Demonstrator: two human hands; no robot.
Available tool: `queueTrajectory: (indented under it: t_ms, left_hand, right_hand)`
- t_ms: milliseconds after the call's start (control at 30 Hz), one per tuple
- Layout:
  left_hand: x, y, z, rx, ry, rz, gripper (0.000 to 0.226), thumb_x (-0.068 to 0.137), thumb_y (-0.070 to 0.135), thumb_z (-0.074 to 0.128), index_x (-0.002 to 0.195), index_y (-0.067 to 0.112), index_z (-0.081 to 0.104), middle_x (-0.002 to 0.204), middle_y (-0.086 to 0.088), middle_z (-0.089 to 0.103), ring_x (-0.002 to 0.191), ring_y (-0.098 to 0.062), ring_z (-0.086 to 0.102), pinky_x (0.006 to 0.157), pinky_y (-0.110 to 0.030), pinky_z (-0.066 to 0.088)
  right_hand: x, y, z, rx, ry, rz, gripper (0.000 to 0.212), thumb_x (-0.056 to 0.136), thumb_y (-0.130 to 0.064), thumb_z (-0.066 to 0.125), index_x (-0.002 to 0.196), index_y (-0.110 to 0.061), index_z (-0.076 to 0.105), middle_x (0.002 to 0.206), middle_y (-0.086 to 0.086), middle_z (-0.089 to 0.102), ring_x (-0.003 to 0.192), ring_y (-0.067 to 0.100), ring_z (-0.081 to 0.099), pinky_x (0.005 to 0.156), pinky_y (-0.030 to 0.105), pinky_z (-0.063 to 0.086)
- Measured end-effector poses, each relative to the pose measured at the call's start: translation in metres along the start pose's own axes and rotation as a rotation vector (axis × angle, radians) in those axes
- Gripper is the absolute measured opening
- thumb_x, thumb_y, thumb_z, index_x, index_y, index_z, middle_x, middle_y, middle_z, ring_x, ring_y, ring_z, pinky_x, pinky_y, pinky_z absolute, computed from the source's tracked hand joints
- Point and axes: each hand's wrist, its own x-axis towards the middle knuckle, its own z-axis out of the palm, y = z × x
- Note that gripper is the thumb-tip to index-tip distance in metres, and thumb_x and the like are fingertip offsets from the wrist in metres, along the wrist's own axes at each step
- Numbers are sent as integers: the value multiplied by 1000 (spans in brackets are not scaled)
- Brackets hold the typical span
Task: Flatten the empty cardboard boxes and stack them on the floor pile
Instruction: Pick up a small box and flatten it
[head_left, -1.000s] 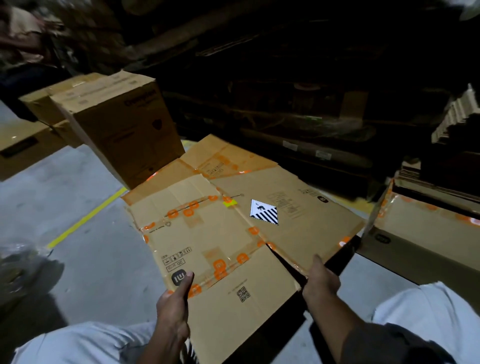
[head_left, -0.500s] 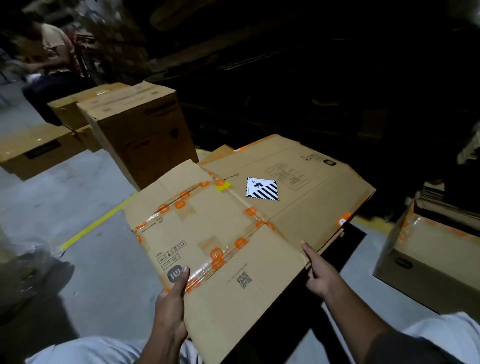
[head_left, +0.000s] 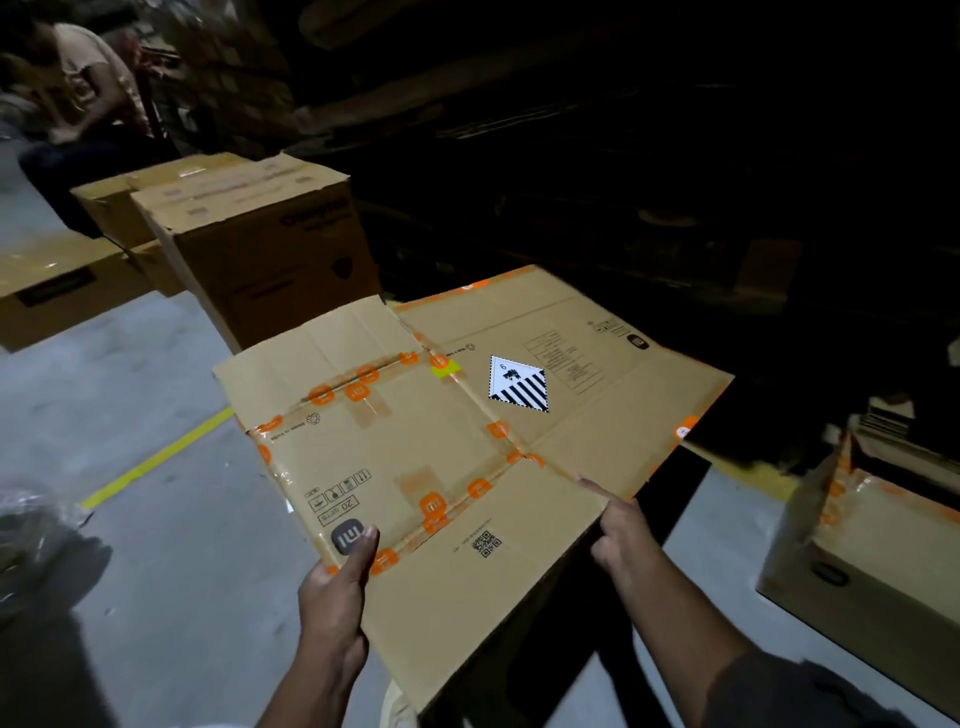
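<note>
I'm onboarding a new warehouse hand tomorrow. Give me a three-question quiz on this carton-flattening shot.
1. True or false: the left hand has its thumb on top of the flattened carton.
2. The striped diamond label lies: A) under the left thumb B) on the carton's far half C) on the upright box.
3. Fill in: the yellow line is painted on the ____.

Key:
1. True.
2. B.
3. Floor.
</note>
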Motion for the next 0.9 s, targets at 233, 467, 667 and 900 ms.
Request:
queueTrajectory:
  t_ms: [233, 467, 667, 900]
  left_hand:
    - [42, 0, 2, -56, 42, -118, 27, 90, 14, 73, 115, 6, 67, 106, -24, 73, 95, -40, 69, 88, -56, 55]
    - [100, 11, -3, -77, 12, -138, 27, 93, 15, 68, 118, 7, 66, 108, -24, 73, 94, -38, 72, 89, -58, 55]
    - [167, -18, -14, -29, 53, -211, 19, 95, 22, 66, 110, 10, 67, 101, -23, 75, 82, -35, 74, 92, -60, 53]
    - [241, -82, -20, 130, 275, -249, 29, 91, 27, 74, 112, 8, 66, 104, -21, 73, 89, -37, 71, 89, -55, 54]
  right_hand:
    - [31, 14, 30, -49, 1, -81, 37, 82, -7, 78, 113, -17, 61, 114, 14, 71, 104, 30, 68, 99, 51, 52]
    - [74, 38, 62, 31, -46, 42, 51, 85, -3, 73, 132, -13, 57, 119, 15, 69, 110, 32, 66, 98, 57, 50]
    - [128, 69, 102, -30, -30, 64, 43, 87, 0, 71, 125, -14, 58, 113, 15, 69, 108, 35, 65, 90, 55, 53]
    - [205, 124, 113, -230, -8, 238, 36, 96, -11, 64, 130, -8, 55, 112, 14, 69, 72, 23, 72, 62, 41, 61]
